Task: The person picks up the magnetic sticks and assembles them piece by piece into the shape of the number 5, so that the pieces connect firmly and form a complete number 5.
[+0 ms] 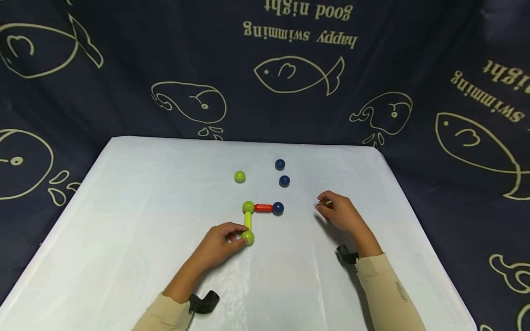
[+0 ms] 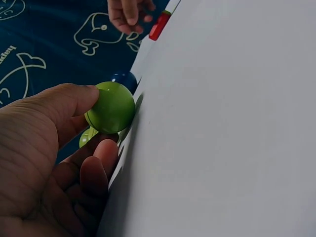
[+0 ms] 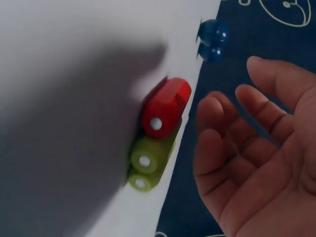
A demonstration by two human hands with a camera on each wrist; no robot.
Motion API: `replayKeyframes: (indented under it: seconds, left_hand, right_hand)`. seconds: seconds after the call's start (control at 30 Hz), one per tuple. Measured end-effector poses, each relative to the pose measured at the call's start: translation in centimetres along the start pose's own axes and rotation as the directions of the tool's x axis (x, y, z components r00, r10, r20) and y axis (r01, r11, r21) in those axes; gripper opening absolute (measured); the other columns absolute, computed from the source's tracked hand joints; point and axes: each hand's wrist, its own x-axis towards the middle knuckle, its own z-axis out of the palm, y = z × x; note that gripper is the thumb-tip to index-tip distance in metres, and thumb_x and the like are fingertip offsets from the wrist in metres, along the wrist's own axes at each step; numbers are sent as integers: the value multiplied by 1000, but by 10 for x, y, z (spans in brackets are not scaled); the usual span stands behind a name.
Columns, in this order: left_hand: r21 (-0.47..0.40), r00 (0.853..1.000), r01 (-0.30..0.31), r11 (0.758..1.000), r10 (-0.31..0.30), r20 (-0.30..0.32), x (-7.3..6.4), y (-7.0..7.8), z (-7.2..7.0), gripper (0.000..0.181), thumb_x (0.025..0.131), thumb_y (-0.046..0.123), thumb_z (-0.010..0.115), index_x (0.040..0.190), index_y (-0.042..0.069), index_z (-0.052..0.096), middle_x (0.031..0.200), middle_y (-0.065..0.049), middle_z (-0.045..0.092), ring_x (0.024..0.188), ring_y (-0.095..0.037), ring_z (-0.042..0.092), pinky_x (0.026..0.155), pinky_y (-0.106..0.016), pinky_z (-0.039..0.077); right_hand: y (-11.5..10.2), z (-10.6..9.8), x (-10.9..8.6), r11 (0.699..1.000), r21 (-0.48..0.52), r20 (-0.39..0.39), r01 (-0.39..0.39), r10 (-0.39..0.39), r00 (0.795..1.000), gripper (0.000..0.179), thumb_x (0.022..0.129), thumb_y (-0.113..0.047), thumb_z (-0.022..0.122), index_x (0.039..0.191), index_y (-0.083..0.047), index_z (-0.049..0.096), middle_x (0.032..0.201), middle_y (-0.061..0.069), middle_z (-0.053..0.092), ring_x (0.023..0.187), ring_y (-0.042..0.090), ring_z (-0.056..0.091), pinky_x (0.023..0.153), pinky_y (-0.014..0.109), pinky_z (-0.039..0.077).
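My left hand [image 1: 220,242] pinches a green ball [image 2: 112,107] between thumb and fingers at the near end of a yellow-green rod [image 1: 248,221]. That rod runs up to a second green ball [image 1: 248,207]. From there a red rod [image 1: 263,208] goes right to a dark blue ball [image 1: 278,208], making an L on the table. My right hand [image 3: 261,148], fingers loosely bent and holding nothing, hovers beside a loose red rod [image 3: 165,108] and two yellow-green rods [image 3: 144,160] lying together. In the head view this hand mostly covers those loose rods.
Beyond the L-shaped piece, a loose green ball [image 1: 239,176] lies on the white table [image 1: 136,193]. Two loose blue balls, one farther [image 1: 279,164] and one nearer [image 1: 284,181], lie to its right. A dark cloth [image 1: 232,55] with fish drawings hangs behind the table.
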Motion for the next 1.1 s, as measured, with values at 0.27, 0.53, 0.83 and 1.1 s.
replayKeyframes:
  seconds: [0.27,0.53,0.83,1.1]
  left_hand:
    - [11,1000,9,1000,-9,-6,0,-2,-1,24,86,17,79,109,17,74,87,9,64,75,-10,57,65,-27,46]
    - [2,1000,10,1000,-10,-2,1,-2,0,24,86,18,78,110,16,74,88,8,65,75,-10,58,65,-27,46]
    - [-3,1000,24,1000,-24,1,1,0,0,24,86,18,79,109,16,74,89,8,66,75,-10,58,64,-27,46]
    - [7,1000,22,1000,-22,3,1,1,-1,23,87,18,78,110,16,74,87,8,65,75,-10,58,65,-27,46]
  right_hand:
    - [4,2,-14,998,-50,39,39,-37,999,20,97,-13,65,113,-1,63,108,10,67,99,29,65,76,39,51]
    - [4,4,-17,998,-67,-2,13,-13,1000,19,96,-12,67,111,-2,64,96,7,65,81,21,59,68,36,47]
    - [5,6,-18,998,-57,16,6,-5,1000,18,94,-10,68,110,-2,64,92,5,65,74,17,56,67,35,47]
    - [5,15,-15,999,-36,66,15,-12,998,24,91,-8,71,112,-1,62,91,4,65,73,14,59,69,35,48]
